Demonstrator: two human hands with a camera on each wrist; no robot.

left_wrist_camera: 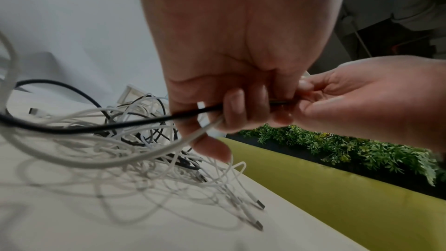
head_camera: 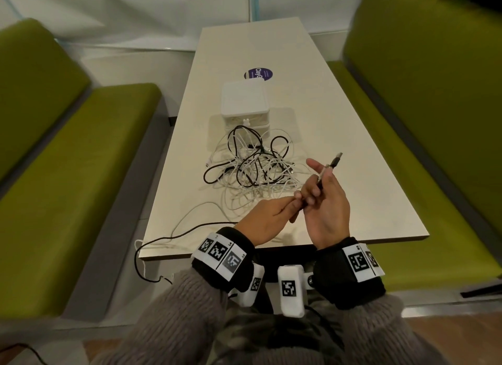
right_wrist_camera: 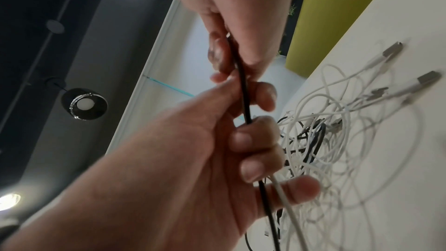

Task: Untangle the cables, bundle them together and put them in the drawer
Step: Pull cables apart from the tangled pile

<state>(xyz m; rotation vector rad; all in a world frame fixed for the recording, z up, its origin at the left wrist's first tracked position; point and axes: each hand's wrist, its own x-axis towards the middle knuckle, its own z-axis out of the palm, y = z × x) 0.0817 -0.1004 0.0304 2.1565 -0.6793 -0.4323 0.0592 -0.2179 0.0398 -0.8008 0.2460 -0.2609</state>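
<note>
A tangle of white and black cables [head_camera: 252,169] lies mid-table in front of a small white drawer box [head_camera: 244,101]. My right hand [head_camera: 317,185] is raised above the near edge and grips a black cable and a white one, their plugs [head_camera: 336,158] sticking up past its fingers. My left hand [head_camera: 294,204] meets it from the left and grips the same two cables just below. In the left wrist view my left hand [left_wrist_camera: 236,106] curls round the black cable [left_wrist_camera: 120,125] and a white one. In the right wrist view my right hand [right_wrist_camera: 231,60] pinches the black cable above my left hand [right_wrist_camera: 255,150].
The beige table [head_camera: 353,201] is long and narrow, with green benches on the left [head_camera: 81,174] and right [head_camera: 434,120]. A black cable [head_camera: 163,239] and a white one trail off the near left edge. A purple sticker [head_camera: 259,73] lies behind the box.
</note>
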